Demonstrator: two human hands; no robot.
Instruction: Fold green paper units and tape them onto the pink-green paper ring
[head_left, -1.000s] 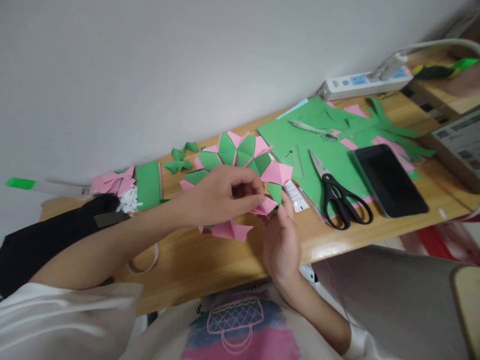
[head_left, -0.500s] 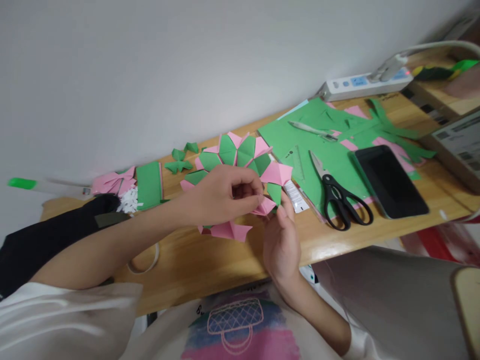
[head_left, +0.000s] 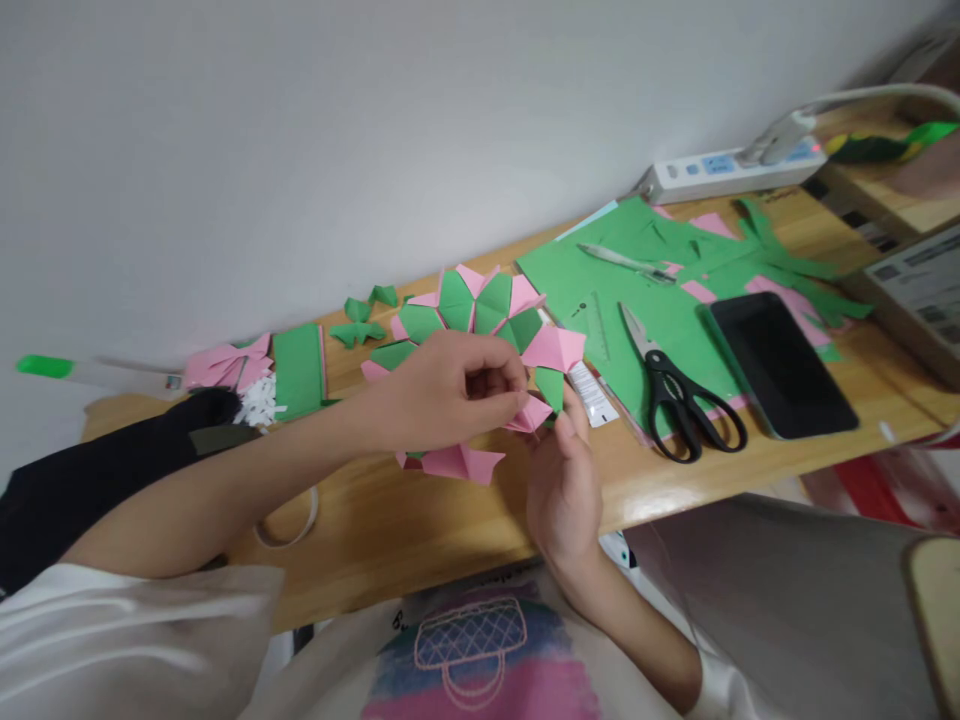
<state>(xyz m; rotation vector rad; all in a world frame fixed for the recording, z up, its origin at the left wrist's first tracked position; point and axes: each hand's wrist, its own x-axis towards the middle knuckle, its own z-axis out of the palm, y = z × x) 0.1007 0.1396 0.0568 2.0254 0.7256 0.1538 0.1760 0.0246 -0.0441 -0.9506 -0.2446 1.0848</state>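
Observation:
A ring of folded green and pink paper pieces [head_left: 493, 301] lies over the wooden table in the middle. My left hand [head_left: 456, 390] reaches across it, thumb and fingers pinching a pink folded piece [head_left: 532, 414] at the ring's right lower side. My right hand [head_left: 564, 480] is just right of that piece, its thumb and fingers closed on the lower tip of a green folded piece [head_left: 550, 386]. Part of the ring is hidden beneath my left hand.
Black-handled scissors [head_left: 679, 395], a phone [head_left: 780, 365] and a pen [head_left: 626, 262] lie on green sheets [head_left: 559, 262] at right. A power strip [head_left: 731, 172] stands behind. Small green pieces [head_left: 357, 330] and a green stack [head_left: 298, 370] lie left, on the table [head_left: 450, 530].

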